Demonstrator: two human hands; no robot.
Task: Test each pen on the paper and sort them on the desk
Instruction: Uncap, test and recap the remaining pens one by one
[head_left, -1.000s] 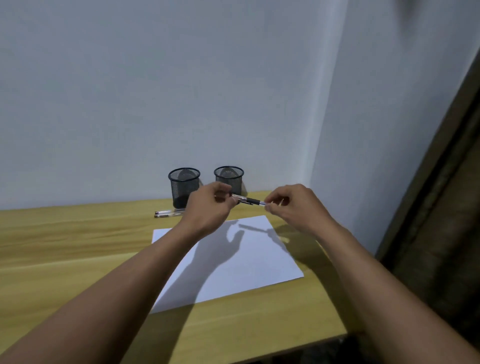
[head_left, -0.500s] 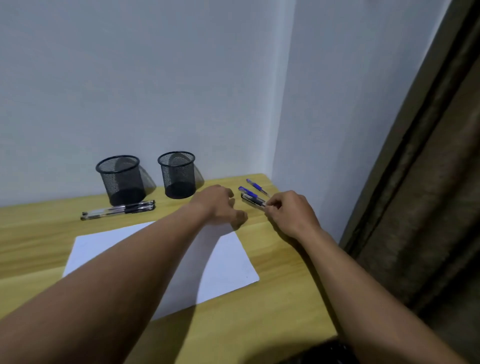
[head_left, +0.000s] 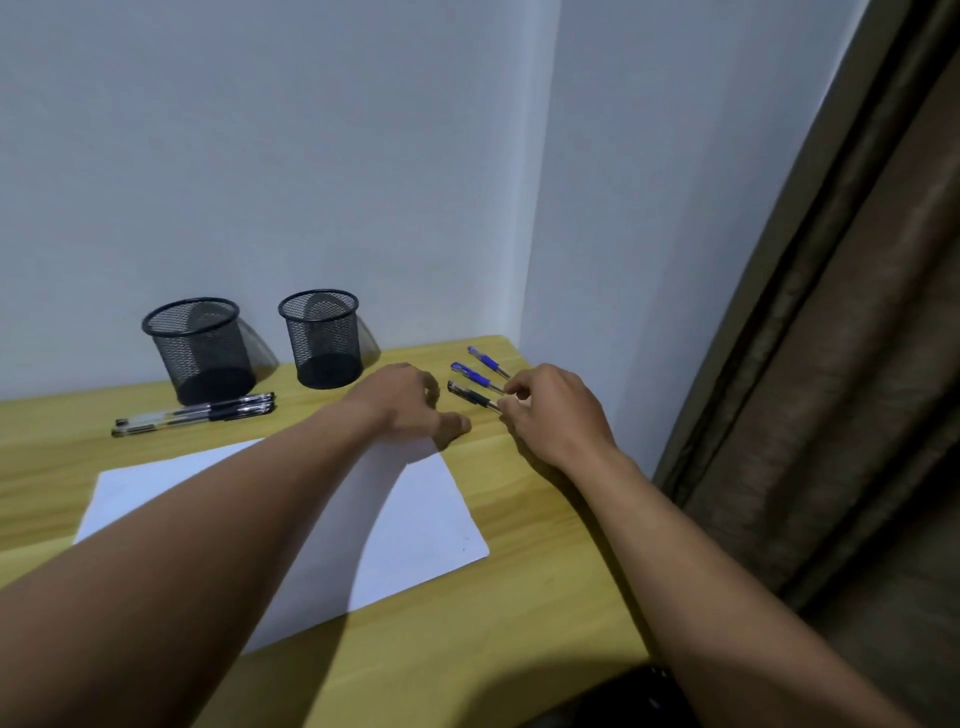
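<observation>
A black pen (head_left: 470, 397) lies on the wooden desk (head_left: 519, 519) at the back right, next to two blue pens (head_left: 474, 375) (head_left: 488, 361). My right hand (head_left: 553, 413) pinches the black pen's near end with its fingertips. My left hand (head_left: 410, 402) hovers just left of it, fingers loosely curled, holding nothing, over the far right corner of the white paper (head_left: 431, 519). A group of black pens (head_left: 197, 415) lies at the back left, in front of the mesh cups.
Two black mesh pen cups (head_left: 200, 348) (head_left: 323, 338) stand against the back wall. The white wall corner closes the desk on the right, and a brown curtain (head_left: 831, 364) hangs beyond the desk's right edge.
A second ago both hands held the black pen above the paper. My left hand has let go, and my right hand has brought the pen down beside the blue pens.
</observation>
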